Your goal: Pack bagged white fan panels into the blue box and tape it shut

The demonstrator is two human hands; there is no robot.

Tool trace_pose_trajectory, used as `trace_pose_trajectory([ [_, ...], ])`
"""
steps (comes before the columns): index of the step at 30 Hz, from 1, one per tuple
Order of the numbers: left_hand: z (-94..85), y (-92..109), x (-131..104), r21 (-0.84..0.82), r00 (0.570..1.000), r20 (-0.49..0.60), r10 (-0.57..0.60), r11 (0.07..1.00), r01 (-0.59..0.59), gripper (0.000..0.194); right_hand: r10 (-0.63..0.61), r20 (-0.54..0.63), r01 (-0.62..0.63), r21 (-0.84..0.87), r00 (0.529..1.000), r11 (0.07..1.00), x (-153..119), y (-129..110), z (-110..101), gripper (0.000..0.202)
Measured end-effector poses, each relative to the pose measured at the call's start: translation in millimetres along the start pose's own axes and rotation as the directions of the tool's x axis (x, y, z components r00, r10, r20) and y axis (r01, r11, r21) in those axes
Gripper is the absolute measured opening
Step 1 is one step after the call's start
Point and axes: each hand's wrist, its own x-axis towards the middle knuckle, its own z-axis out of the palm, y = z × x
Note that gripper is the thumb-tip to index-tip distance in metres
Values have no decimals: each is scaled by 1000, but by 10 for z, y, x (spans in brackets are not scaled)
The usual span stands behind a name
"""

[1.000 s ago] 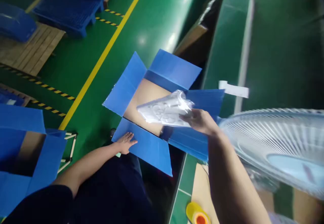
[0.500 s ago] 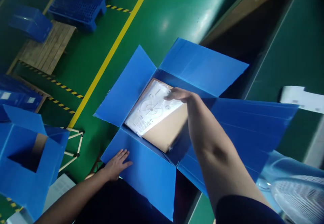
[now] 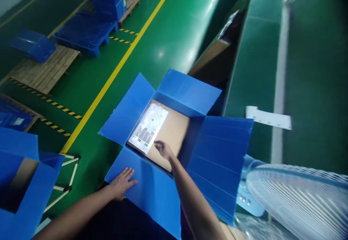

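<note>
A large blue corrugated box (image 3: 217, 146) stands with its flaps spread out. Inside it, a white plastic panel (image 3: 157, 115) with a round pattern and rows of slots lies flat, wrapped in clear film. The panel covers the left part of a brown cardboard sheet (image 3: 178, 124). My right hand (image 3: 163, 149) is over the sheet, just beside the panel's lower right edge, its fingers curled together; nothing shows in them. On the near flap (image 3: 152, 189) my left hand (image 3: 122, 184) rests flat, fingers spread.
Another open blue box (image 3: 49, 182) is at the lower left. A white mesh fan guard (image 3: 296, 196) stands at the lower right, near a notched white strip (image 3: 269, 117) on the green surface. Pallets (image 3: 43, 70) and blue boxes lie beyond the yellow floor line (image 3: 116, 70).
My right hand has left the panel's far right corner and come back towards me over the cardboard. The panel now lies further left on it. The view has shifted; my left hand stays on the flap.
</note>
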Motion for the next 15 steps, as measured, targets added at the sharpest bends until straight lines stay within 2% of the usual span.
trace_pose_trajectory([
  [2,12,-53,44,13,999,-21,42,999,-41,119,100,-88,-97,35,991,995,-740,346,91,13],
  [4,-7,-91,87,26,997,-28,68,997,-67,118,202,-231,-183,100,952,978,-1471,661,122,14],
  [7,-85,-119,145,71,998,0,67,995,-67,118,351,-451,-266,242,821,933,-2453,1019,175,31],
  [9,-152,-131,174,121,998,14,63,991,-65,118,434,-526,-265,368,731,891,-3004,1184,288,42],
  [12,-255,-158,192,199,998,-7,56,978,-54,115,549,-565,-200,562,616,803,-3704,1362,638,50],
  [15,-372,-183,172,311,997,-1,72,948,-68,108,676,-555,-99,733,485,673,-4332,1486,1217,47],
])
